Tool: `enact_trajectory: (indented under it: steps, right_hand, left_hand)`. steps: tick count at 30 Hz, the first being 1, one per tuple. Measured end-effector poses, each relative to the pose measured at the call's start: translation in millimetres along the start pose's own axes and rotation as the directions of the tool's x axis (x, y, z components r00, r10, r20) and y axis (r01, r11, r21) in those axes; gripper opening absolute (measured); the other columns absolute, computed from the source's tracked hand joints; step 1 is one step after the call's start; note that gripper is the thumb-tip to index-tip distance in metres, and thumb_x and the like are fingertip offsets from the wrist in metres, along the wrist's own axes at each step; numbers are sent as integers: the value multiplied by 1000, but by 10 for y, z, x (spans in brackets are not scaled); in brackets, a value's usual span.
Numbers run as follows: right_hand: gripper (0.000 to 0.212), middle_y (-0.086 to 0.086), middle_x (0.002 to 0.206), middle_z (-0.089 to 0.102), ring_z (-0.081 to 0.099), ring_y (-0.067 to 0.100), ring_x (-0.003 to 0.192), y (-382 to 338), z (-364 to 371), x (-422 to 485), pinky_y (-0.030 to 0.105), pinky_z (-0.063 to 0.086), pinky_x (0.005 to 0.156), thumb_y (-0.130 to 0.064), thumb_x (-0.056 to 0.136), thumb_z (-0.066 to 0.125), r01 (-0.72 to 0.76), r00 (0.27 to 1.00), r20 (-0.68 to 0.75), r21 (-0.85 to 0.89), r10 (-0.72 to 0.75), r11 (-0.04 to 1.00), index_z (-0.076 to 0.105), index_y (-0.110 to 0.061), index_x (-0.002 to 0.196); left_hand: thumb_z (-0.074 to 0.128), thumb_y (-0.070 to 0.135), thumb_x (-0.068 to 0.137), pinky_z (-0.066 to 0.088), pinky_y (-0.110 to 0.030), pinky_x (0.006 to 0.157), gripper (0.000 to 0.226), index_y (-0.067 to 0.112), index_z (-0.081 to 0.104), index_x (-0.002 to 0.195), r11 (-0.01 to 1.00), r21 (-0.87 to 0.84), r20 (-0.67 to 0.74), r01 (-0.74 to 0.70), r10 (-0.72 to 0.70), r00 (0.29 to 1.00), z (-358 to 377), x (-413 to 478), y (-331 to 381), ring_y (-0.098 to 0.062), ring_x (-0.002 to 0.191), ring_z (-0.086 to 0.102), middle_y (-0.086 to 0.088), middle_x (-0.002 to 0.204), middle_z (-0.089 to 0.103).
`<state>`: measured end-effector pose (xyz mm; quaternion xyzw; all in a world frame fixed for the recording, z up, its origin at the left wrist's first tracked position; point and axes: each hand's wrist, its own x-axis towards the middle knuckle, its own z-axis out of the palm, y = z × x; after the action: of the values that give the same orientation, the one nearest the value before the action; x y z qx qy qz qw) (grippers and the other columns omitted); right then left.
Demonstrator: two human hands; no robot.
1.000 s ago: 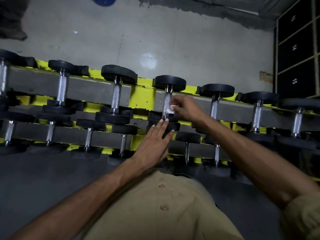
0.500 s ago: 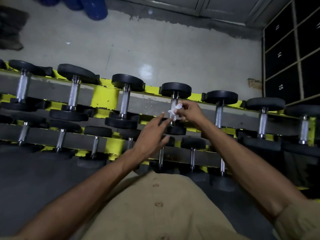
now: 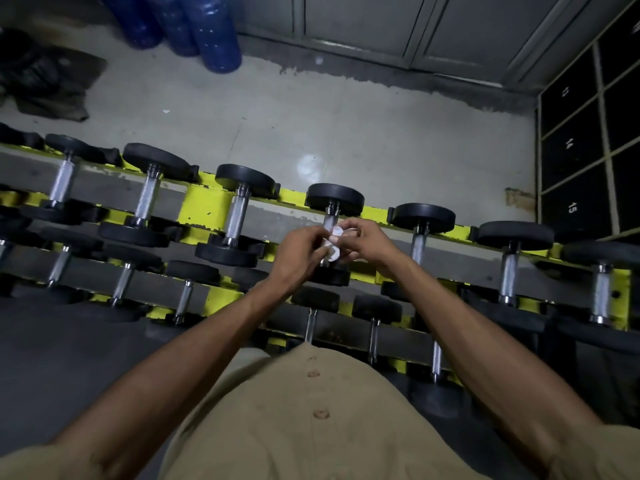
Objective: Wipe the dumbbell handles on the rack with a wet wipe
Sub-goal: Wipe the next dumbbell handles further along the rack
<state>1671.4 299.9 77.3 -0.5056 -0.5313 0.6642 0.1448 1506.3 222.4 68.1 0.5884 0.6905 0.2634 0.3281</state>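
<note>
A yellow and grey rack (image 3: 207, 206) holds rows of black dumbbells with chrome handles. Over the top row's fourth dumbbell (image 3: 335, 199), both hands meet at its handle. My right hand (image 3: 367, 242) and my left hand (image 3: 301, 252) both pinch a small white wet wipe (image 3: 334, 242) between their fingertips. The wipe hides most of that handle. To the left stands another dumbbell (image 3: 239, 211) with a bare chrome handle, and to the right one more dumbbell (image 3: 420, 233).
Beyond the rack lies bare concrete floor (image 3: 311, 126). Blue rolled mats (image 3: 194, 26) lean at the back wall, dark cloth (image 3: 45, 81) lies at the far left. Numbered black lockers (image 3: 585, 143) stand at the right. A lower row of smaller dumbbells (image 3: 311, 313) sits nearer my body.
My left hand has risen from the lower rack row to the wipe and now pinches it together with my right hand. The camera has tilted up, showing more floor and wall.
</note>
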Motion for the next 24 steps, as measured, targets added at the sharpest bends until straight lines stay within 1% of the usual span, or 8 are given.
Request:
enact_trajectory:
  steps: [3, 5, 7, 10, 14, 17, 20, 24]
  right_hand:
    - [24, 16, 96, 74, 74, 29, 86, 29, -126, -17, 45, 63, 75, -8, 90, 75, -35, 999, -2, 38, 35, 999, 64, -3, 112]
    - [21, 10, 91, 74, 74, 23, 82, 25, -168, -47, 38, 63, 69, -4, 91, 73, -56, 998, 5, 77, 56, 995, 65, -3, 110]
    - [16, 8, 89, 72, 70, 16, 72, 9, -158, -72, 28, 59, 59, -3, 90, 74, -62, 998, -13, 102, 64, 993, 66, -6, 104]
    - [12, 12, 96, 70, 67, 20, 76, -20, -74, -73, 31, 59, 60, -5, 89, 74, -39, 997, -59, 130, 47, 991, 64, -9, 94]
    - [16, 9, 84, 69, 66, 17, 65, -67, 112, -60, 26, 54, 52, -3, 89, 73, -34, 996, -72, 256, 55, 966, 58, -9, 90]
    - [14, 8, 82, 70, 64, 18, 65, -65, 235, -33, 31, 55, 54, -11, 91, 73, -31, 992, -104, 381, 76, 924, 60, -10, 97]
    - [9, 7, 86, 71, 67, 17, 67, -45, 312, 0, 29, 55, 52, -9, 94, 68, -8, 969, -214, 476, 124, 879, 61, -14, 91]
    - [12, 3, 92, 72, 68, 15, 74, 1, 433, 54, 25, 54, 51, -8, 94, 68, -15, 914, -358, 442, 192, 897, 63, -19, 95]
  left_hand:
    - [75, 17, 96, 62, -33, 83, 9, 17, 79, 104, 982, -149, 30, 114, -111, 993, -30, 115, -28, -9, 86, 73, 4, 96, 78]
    - [74, 15, 97, 61, -33, 78, 5, 15, 78, 101, 936, -285, 41, 207, -204, 978, -68, 176, -48, -14, 86, 75, 0, 95, 79]
    - [70, 13, 100, 59, -34, 73, 4, 13, 74, 98, 840, -459, 80, 290, -286, 955, -111, 203, -54, -19, 88, 77, -5, 96, 78]
    - [60, 10, 105, 64, -41, 76, 9, 7, 68, 103, 634, -657, 210, 408, -366, 907, -145, 204, -24, -27, 90, 78, -14, 101, 78]
    - [54, 10, 109, 65, -36, 67, 12, 5, 64, 106, 439, -752, 314, 492, -419, 852, -150, 266, -68, -25, 78, 76, -18, 102, 76]
    - [55, 8, 108, 64, -34, 59, 11, 4, 62, 115, 343, -781, 349, 521, -451, 821, -205, 323, -153, -19, 66, 73, -17, 99, 74]
    - [56, 9, 108, 63, -34, 58, 5, 8, 61, 109, 360, -760, 360, 541, -459, 812, -259, 336, -251, -12, 54, 63, -11, 86, 70]
    - [62, 10, 104, 58, -31, 52, 2, 11, 61, 105, 499, -659, 346, 563, -464, 815, -270, 307, -435, -12, 52, 64, -13, 89, 73]
